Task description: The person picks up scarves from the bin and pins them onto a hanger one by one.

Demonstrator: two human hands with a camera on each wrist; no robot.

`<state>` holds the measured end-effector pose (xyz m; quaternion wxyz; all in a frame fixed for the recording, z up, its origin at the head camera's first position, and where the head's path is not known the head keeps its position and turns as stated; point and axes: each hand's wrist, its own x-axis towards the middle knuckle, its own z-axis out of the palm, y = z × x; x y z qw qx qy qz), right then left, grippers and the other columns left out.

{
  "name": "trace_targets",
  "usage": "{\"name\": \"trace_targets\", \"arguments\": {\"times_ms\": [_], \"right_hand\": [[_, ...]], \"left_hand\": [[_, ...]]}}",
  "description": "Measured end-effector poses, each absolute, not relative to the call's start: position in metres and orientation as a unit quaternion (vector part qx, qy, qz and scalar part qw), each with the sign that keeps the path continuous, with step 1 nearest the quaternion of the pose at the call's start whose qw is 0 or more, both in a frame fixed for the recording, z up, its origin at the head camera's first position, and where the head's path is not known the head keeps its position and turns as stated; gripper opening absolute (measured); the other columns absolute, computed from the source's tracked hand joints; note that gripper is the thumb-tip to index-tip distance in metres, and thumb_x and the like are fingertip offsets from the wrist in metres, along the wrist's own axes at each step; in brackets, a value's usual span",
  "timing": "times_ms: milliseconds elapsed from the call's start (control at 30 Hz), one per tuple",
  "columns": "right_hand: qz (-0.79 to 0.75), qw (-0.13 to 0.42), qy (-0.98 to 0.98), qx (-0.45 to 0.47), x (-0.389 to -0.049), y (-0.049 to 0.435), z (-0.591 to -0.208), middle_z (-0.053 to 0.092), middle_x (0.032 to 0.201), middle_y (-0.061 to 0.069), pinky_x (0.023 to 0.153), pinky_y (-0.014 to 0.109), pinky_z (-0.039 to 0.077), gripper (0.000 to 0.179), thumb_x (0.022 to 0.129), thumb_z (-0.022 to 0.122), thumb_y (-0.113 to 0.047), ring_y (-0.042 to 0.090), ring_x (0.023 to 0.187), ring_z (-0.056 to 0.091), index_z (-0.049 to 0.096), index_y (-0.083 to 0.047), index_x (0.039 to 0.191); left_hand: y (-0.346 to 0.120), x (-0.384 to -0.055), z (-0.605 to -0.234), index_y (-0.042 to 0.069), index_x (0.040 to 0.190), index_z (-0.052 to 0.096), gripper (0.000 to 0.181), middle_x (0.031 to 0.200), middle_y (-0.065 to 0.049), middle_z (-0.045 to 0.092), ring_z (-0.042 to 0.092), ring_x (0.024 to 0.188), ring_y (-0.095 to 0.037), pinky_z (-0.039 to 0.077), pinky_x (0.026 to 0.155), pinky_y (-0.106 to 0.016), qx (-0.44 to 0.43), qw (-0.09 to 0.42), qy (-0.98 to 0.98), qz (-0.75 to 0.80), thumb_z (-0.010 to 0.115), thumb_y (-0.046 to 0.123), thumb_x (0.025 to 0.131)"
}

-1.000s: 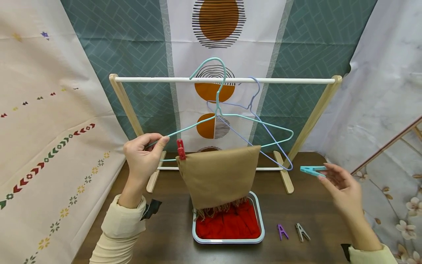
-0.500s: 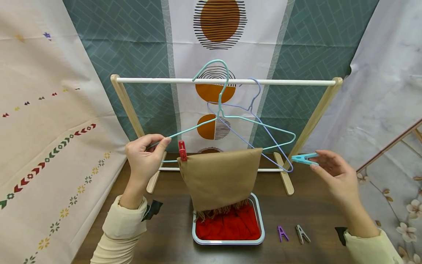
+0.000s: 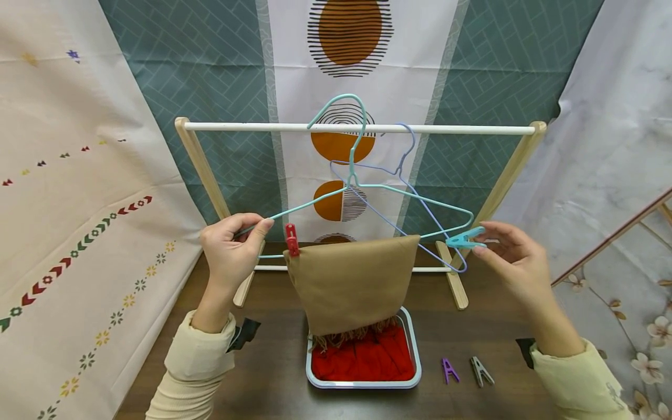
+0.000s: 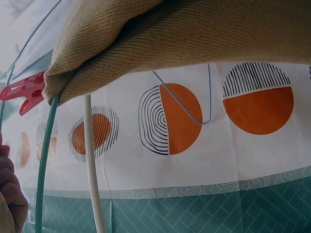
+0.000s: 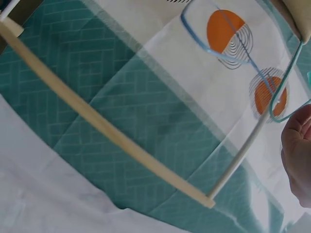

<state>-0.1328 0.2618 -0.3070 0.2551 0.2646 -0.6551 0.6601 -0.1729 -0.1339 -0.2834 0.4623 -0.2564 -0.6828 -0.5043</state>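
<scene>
My left hand (image 3: 233, 245) pinches the left arm of a mint-green hanger (image 3: 310, 202) between thumb and fingers. Over the hanger's lower bar hangs a folded tan cloth (image 3: 354, 286) with a fringed bottom edge. A red clothespin (image 3: 291, 239) clips the cloth's upper left corner; the left wrist view shows this clothespin (image 4: 26, 92) biting the cloth where it meets the bar. My right hand (image 3: 514, 256) pinches a light-blue clothespin (image 3: 464, 238) by its handles, its tip to the right of the cloth's upper right corner, close to the hanger's right end.
A drying rack (image 3: 236, 127) with a white rail stands behind, a lavender hanger (image 3: 401, 157) hooked on it. Below the cloth, a white-rimmed basket (image 3: 362, 384) holds red fabric (image 3: 362, 359). Purple (image 3: 449, 370) and grey clothespins (image 3: 481, 371) lie on the table at the right.
My right hand has moved left and up with the light-blue clothespin, bringing it near the hanger's right end. The mint-green hanger and cloth have shifted slightly right; my left hand keeps its grip.
</scene>
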Motion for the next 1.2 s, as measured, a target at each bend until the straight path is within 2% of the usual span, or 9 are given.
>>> {"name": "trace_targets", "arguments": {"times_ms": [133,233,467,700,867,1067,1200], "right_hand": [[0.676,0.250,-0.629,0.291,-0.137,0.254,-0.304,0.065,0.088,0.012,0.069,0.019,0.050,0.035,0.073,0.058,0.024,0.016,0.083,0.061,0.051,0.023,0.107],[0.674,0.244,-0.626,0.307,-0.139,0.249,-0.301,0.065,0.092,0.013,0.069,0.019,0.049,0.035,0.074,0.058,0.023,0.016,0.086,0.061,0.051,0.022,0.108],[0.643,0.230,-0.667,0.298,-0.142,0.240,-0.299,0.066,0.090,0.006,0.069,0.018,0.048,0.039,0.073,0.059,0.023,0.013,0.084,0.061,0.052,0.019,0.111],[0.635,0.204,-0.673,0.320,-0.150,0.230,-0.296,0.065,0.090,0.009,0.069,0.019,0.049,0.034,0.071,0.058,0.025,0.014,0.082,0.061,0.057,0.016,0.104],[0.611,0.189,-0.688,0.343,-0.156,0.226,-0.293,0.066,0.091,0.006,0.069,0.019,0.049,0.031,0.073,0.060,0.022,0.013,0.080,0.062,0.057,0.016,0.103],[0.597,0.211,-0.673,0.382,-0.164,0.221,-0.290,0.066,0.089,0.009,0.068,0.019,0.049,0.016,0.074,0.065,0.015,0.014,0.080,0.062,0.063,0.013,0.090],[0.586,0.245,-0.662,0.397,-0.168,0.215,-0.289,0.067,0.083,0.012,0.067,0.018,0.049,0.014,0.068,0.066,0.019,0.015,0.079,0.063,0.067,0.012,0.080]], "left_hand": [[-0.134,-0.173,-0.284,-0.006,0.063,0.064,0.012,0.050,-0.007,0.052,0.032,0.043,-0.005,0.024,0.043,-0.014,-0.258,0.462,-0.682,-0.504,0.070,-0.016,0.065],[-0.134,-0.174,-0.284,-0.006,0.063,0.064,0.012,0.050,-0.007,0.052,0.032,0.042,-0.006,0.025,0.043,-0.014,-0.259,0.461,-0.682,-0.506,0.070,-0.016,0.065],[-0.134,-0.173,-0.285,-0.007,0.063,0.064,0.012,0.052,-0.007,0.054,0.033,0.043,-0.006,0.026,0.044,-0.014,-0.258,0.460,-0.680,-0.509,0.070,-0.017,0.064],[-0.134,-0.174,-0.286,-0.006,0.063,0.064,0.012,0.052,-0.007,0.054,0.032,0.043,-0.005,0.025,0.044,-0.014,-0.260,0.461,-0.680,-0.507,0.071,-0.016,0.064],[-0.135,-0.174,-0.286,-0.006,0.063,0.064,0.012,0.053,-0.007,0.054,0.033,0.044,-0.004,0.025,0.044,-0.014,-0.258,0.461,-0.683,-0.504,0.071,-0.016,0.064],[-0.135,-0.174,-0.287,-0.006,0.064,0.064,0.012,0.053,-0.010,0.055,0.032,0.044,-0.004,0.025,0.044,-0.015,-0.260,0.462,-0.685,-0.499,0.071,-0.016,0.063],[-0.134,-0.175,-0.287,-0.006,0.064,0.064,0.011,0.054,-0.011,0.056,0.033,0.044,-0.004,0.026,0.044,-0.015,-0.263,0.462,-0.685,-0.499,0.071,-0.016,0.063]]}}
